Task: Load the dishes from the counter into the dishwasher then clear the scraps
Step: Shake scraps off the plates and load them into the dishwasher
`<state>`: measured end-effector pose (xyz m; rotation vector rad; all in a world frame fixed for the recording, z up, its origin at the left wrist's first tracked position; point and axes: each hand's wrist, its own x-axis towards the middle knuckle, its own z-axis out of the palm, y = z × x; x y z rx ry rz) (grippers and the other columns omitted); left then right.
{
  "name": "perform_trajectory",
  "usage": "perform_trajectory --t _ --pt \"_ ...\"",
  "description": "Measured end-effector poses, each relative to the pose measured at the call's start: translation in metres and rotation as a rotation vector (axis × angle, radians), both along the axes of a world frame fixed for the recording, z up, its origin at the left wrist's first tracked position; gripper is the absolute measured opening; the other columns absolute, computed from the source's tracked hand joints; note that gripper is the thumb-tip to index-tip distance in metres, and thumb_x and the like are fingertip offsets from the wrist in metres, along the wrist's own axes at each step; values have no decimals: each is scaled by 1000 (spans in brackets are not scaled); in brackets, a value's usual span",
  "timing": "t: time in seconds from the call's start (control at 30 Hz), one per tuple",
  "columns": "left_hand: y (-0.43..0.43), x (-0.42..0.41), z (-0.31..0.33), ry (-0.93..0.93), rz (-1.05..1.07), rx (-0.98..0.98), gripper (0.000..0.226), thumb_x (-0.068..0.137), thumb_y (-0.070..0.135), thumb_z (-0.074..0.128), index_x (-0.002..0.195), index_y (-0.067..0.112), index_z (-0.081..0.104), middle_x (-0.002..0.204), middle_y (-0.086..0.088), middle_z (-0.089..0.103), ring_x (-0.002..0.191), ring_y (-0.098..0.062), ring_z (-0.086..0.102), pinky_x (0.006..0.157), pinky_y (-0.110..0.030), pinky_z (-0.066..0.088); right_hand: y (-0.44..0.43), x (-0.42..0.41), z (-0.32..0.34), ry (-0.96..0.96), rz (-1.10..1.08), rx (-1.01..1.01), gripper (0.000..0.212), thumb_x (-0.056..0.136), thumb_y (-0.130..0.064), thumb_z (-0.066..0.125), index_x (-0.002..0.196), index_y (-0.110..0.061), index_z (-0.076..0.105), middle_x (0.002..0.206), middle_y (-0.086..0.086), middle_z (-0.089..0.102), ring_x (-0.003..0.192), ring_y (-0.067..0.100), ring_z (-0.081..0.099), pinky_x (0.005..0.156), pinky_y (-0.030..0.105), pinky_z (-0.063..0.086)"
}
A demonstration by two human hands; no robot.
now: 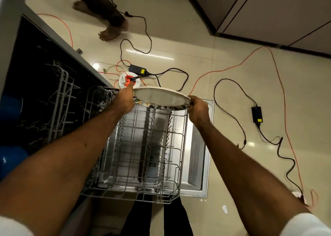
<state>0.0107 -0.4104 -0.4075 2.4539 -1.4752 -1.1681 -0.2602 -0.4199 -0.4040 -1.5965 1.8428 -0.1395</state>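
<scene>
Head view: left hand [125, 99] and right hand [198, 110] fingers grip plate [161, 97] over seemingly empty lower rack [179, 165].

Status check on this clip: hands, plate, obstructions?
Left hand and right hand grip plate by opposite edges. Plate above far end of lower rack. Rack looks empty.

A white plate [161, 98] with a dark patterned rim is gripped above a grey wire rack [143, 146], with orange [232, 67] and black cables [231, 113] seen on the cream floor [250, 92] beyond it.
</scene>
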Motion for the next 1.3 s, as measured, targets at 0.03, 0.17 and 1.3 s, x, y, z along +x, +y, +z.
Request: perform_trajectory --t 0.03,0.17,1.3 --pt "0 3 -5 -43 -30 -20 83 90 -11 57 160 13 20 137 -23 51 114 -36 57 82 -34 53 -2 1 3 36 31 19 44 92 9 50 128 -9 69 115 15 74 108 34 67 85 28 50" --pt "-2 -1 1 18 -61 -59 99 82 -12 65 161 15 11 156 -15 34 138 -36 42 110 -48 45 -6 2 12 19 64 102 43 105 1 45 148 1 49 140 26 58 127 41 55 74 3 42" --pt "269 19 414 -311 14 -384 78 92 35 70 158 15 32 167 -6 20 152 -26 24 123 -41 26 147 91 389 -425 738 -101 61 106 -33 55 162 -26 32 166 -6 36 152 14 34 126 40 30"
